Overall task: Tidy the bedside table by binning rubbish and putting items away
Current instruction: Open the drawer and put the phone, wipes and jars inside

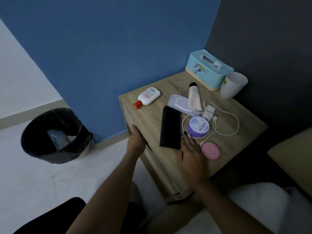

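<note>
The wooden bedside table [236, 132] carries a white bottle with a red cap [147, 97], a wipes pack [179, 103], a white tube with a black cap [194, 97], a flat black case [169, 128], a purple jar [198, 126], a pink round compact [211, 151] and a tangled white charger cable [224, 123]. My left hand [137, 137] curls over the table's front edge at the top drawer. My right hand [190, 153] lies spread between the case and the compact, fingertips touching the jar.
A teal tissue box [206, 70] and a white cup [232, 85] stand at the table's back corner. A black-lined bin [54, 135] holding some rubbish sits on the pale floor to the left, by the blue wall. Bed and white bedding [253, 205] lie at right.
</note>
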